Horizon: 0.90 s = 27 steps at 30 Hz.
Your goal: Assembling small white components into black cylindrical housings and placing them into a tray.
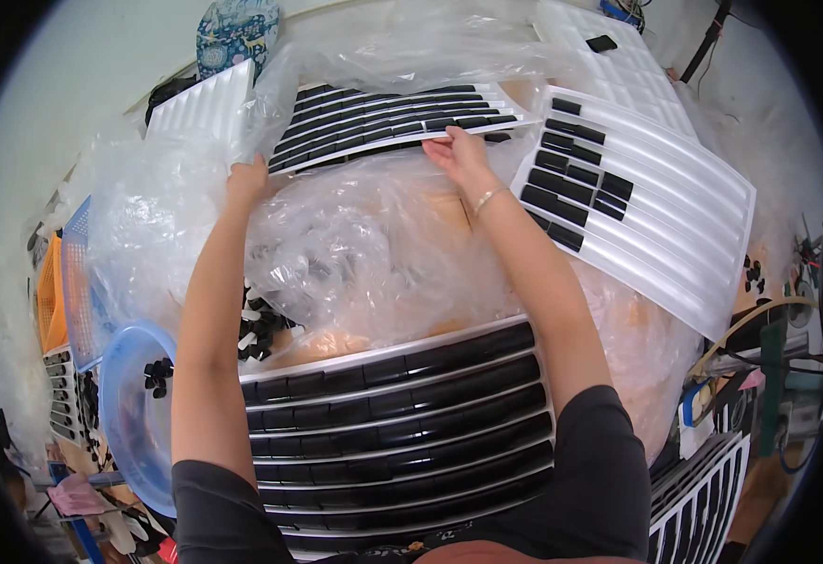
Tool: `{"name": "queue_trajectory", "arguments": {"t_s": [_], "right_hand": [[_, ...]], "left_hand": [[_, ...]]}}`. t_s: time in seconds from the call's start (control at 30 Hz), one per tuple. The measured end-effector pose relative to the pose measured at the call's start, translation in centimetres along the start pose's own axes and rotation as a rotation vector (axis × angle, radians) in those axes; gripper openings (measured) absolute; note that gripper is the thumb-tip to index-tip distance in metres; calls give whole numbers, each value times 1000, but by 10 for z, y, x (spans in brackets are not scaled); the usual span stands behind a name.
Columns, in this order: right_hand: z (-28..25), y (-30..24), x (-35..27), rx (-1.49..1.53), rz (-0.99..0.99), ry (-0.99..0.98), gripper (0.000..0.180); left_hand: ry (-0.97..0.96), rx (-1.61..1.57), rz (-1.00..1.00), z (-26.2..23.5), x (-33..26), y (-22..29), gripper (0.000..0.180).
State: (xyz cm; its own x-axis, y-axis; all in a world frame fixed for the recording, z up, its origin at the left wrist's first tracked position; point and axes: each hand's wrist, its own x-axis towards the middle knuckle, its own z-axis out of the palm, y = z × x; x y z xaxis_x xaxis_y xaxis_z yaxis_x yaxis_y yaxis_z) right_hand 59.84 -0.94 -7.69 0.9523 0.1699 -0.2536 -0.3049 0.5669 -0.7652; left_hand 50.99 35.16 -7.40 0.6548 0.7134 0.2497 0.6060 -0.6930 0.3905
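Two filled trays bracket the scene: the near tray point(397, 423) lies under the forearms, while beyond the plastic sheet point(374, 244) the left hand point(247, 179) and right hand point(458, 155) grip the far tray point(383, 117), its long axis left-right, tilted.

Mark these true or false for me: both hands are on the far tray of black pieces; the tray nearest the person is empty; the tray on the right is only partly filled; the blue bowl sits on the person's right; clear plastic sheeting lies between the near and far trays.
1. Both hands are on the far tray: true. The left hand holds its left end, the right hand its near edge.
2. The near tray is empty: false. Its rows are full of black pieces.
3. The right tray is partly filled: true.
4. The blue bowl sits on the right: false. It is on the left.
5. Clear plastic sheeting lies between the trays: true.
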Motion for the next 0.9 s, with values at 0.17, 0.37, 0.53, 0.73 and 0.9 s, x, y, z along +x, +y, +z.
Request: {"name": "queue_trajectory", "arguments": {"t_s": [0.17,0.37,0.53,0.73,0.9], "right_hand": [[-23,-7,-9,-32,-61,113,21],[-55,-26,0,0,-25,191,24],[-54,-27,-8,-61,109,94,28],[-57,-30,-2,-25,137,12,26],[-59,-31,-36,-148,63,-44,25]], "left_hand": [[-394,206,224,8,-14,19,56],[-320,-353,-158,21,2,0,43],[-633,-584,-245,0,-12,14,46],[-351,128,410,-28,-43,46,34],[-246,399,704,-75,-67,117,31]]}}
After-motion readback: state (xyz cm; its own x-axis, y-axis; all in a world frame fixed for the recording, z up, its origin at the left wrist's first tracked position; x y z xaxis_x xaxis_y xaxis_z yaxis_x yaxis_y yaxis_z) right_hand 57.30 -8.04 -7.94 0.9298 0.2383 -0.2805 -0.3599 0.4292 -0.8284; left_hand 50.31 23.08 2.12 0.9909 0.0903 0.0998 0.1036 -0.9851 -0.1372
